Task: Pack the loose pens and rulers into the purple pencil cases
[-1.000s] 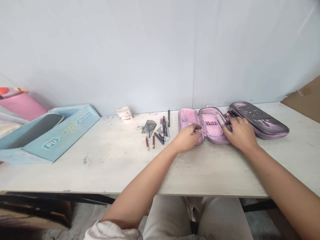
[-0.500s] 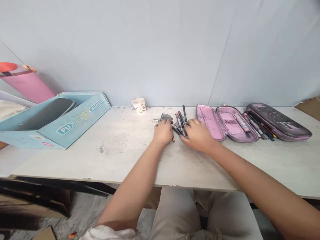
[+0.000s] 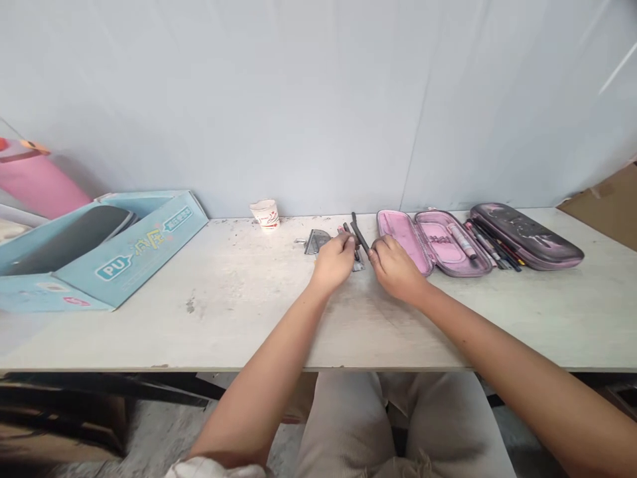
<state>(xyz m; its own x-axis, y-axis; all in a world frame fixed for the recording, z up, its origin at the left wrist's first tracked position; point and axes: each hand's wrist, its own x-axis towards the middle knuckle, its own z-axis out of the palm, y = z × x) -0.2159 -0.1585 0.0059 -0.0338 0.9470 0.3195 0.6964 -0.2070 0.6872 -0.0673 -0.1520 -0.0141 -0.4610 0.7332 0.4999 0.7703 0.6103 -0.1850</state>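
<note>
Both hands meet over a small pile of pens (image 3: 356, 236) at the middle back of the white table (image 3: 239, 312). My left hand (image 3: 334, 262) is curled on the pens and covers part of the pile. My right hand (image 3: 395, 267) pinches the near end of a dark pen whose shaft sticks up and back. A grey protractor (image 3: 315, 240) lies flat just left of my left hand. To the right, an open pink pencil case (image 3: 432, 244) lies with several pens along its right half and its dark lid (image 3: 528, 234) folded out.
A small paper cup (image 3: 264, 214) stands by the wall. A light blue cardboard box (image 3: 107, 249) lies at the left with a pink roll (image 3: 40, 186) behind it. Brown cardboard (image 3: 604, 199) leans at the far right. My knees are under the table's front edge.
Both hands left the pink case and moved left to the loose pens. They have now closed on the pens, and one dark pen is raised off the table.
</note>
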